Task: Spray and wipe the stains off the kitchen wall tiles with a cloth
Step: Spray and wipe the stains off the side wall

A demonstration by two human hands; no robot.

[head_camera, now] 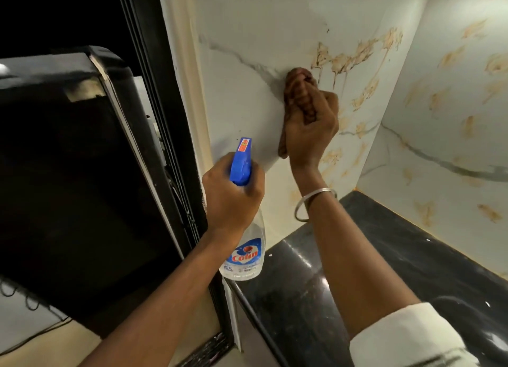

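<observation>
On tiles (pixel 242 113), right hand (pixel 310 133) half-hiding cloth (pixel 292 76), left hand (pixel 231 199) gripping bottle (pixel 246 254)

Readable only on the spray bottle (pixel 255 229), near and left of centre: "Colin" in red letters on the blue-and-white label (pixel 245 254) low on its clear body. Smaller print beneath the brand name, too fine to make out. Orange-red sticker (pixel 245 146) atop the blue trigger head (pixel 241 167), markings illegible.
</observation>
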